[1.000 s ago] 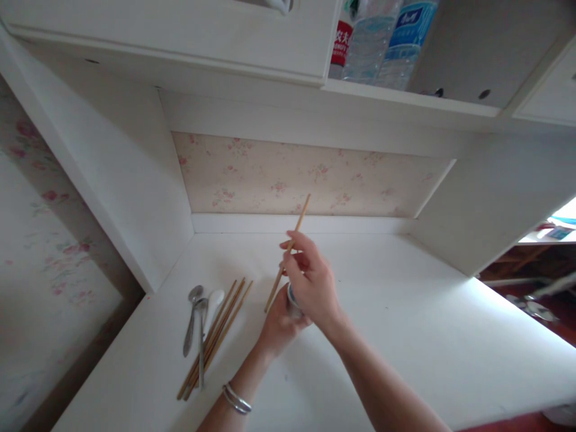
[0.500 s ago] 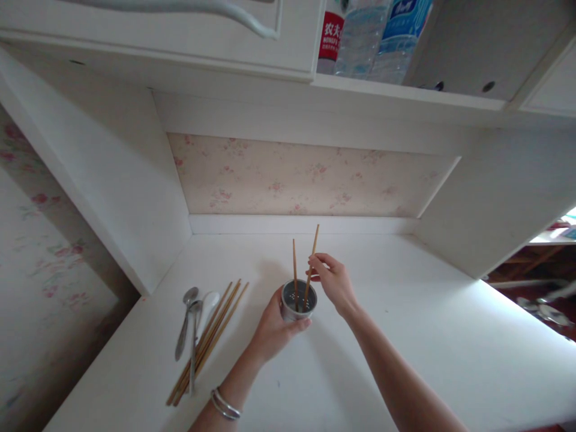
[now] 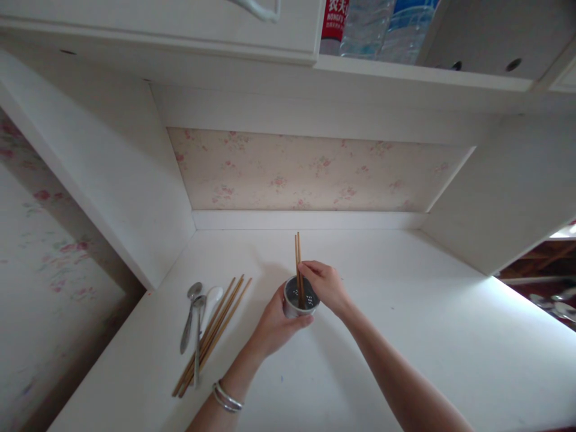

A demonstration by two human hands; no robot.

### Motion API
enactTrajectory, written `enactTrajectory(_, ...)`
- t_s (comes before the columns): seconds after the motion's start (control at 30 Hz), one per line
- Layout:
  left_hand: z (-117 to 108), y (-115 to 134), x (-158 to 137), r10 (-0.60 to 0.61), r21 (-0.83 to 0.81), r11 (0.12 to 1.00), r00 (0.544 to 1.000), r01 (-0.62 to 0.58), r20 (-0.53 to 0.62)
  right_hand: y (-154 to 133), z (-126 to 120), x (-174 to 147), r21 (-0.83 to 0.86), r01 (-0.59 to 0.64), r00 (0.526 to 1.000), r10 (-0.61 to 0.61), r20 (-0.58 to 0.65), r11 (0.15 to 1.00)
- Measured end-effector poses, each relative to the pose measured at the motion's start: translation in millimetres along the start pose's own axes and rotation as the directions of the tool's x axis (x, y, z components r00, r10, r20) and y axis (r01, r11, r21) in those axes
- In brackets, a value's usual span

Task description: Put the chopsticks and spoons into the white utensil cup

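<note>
The cup (image 3: 293, 311) is just below the centre of the frame, tilted so its mouth and the holes in its bottom show. The left hand (image 3: 278, 327) wraps it from the left and below, thumb along the near side. Two sticks stand in it, close together: the right hand (image 3: 324, 285) pinches the right stick (image 3: 299, 246), while I cannot tell whether it also grips the left stick (image 3: 296, 245).

The desk (image 3: 396, 372) stretches from the right forearm towards the right of the frame, where its edge slants down to the lower right. Its back edge meets the wall just above the stick tops. Side panels bound it at left (image 3: 112, 162) and right (image 3: 504, 192), and the cabinet (image 3: 157, 30) overhangs across the top. Left of the left hand, near but apart, lie loose sticks (image 3: 220, 327), two metal spoons (image 3: 185, 336) and a white spoon (image 3: 212, 301).

Half a second ago the two sticks splayed apart, the right one leaning to the upper right; now they run nearly parallel, and the right hand is closer to the rim. The left hand keeps its hold. The loose sticks and spoons lie as before.
</note>
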State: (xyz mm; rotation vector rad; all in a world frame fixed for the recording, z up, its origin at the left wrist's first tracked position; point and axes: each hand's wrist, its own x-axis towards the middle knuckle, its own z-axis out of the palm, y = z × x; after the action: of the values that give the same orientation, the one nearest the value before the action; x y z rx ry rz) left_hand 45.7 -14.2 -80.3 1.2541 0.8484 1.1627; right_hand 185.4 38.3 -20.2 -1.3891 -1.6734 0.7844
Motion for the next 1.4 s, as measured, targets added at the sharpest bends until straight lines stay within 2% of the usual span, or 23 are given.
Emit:
enactTrajectory(0.17,0.7,-1.9,1.0,0.021,-0.022,1.0,1.0,-0.021,0.011,3.6,1.3,-1.4,0.083,-0.033,0.996,0.026,0.086,0.996)
enactTrajectory(0.37,0.3,1.5,-0.9,0.006,0.007,1.0,1.0,-0.006,0.012,-2.5,0.3,5.3,0.064,-0.034,0.982,0.021,0.19,0.997)
enactTrajectory(0.47,0.1,2.0,-1.2,0.001,0.003,1.0,1.0,-0.001,0.009,-1.8,1.5,7.0,0.095,-0.079,0.982,0.061,0.18,0.992)
enactTrajectory(0.67,0.7,1.1,-0.9,0.033,-0.018,0.999,0.999,-0.033,0.02,5.9,1.5,2.6,0.305,-0.217,0.976,0.194,0.103,0.927)
enactTrajectory(0.97,0.4,-2.8,-0.4,0.012,-0.04,0.999,1.0,-0.012,0.003,7.6,4.6,-7.0,0.346,-0.247,0.969,0.22,0.116,0.905)
enactTrajectory(1.07,0.5,-2.7,-0.5,0.018,-0.03,0.999,1.0,-0.019,-0.007,8.1,2.7,-11.1,0.398,-0.203,0.977,0.16,0.138,0.895)
enactTrajectory(1.17,1.5,1.2,-1.5,0.022,-0.007,1.0,1.0,-0.022,-0.011,17.1,-0.1,-22.6,0.512,-0.164,0.977,0.067,0.203,0.843)
enactTrajectory(1.3,3.2,7.2,-4.0,0.058,0.016,0.998,0.998,-0.058,0.027,38.0,1.4,-44.3,0.672,-0.181,0.948,-0.055,0.313,0.718)
enactTrajectory(1.4,2.8,5.2,-4.6,0.097,0.108,0.99,0.995,-0.093,-0.027,47.4,5.2,-53.4,0.678,-0.138,0.921,-0.158,0.356,0.722)
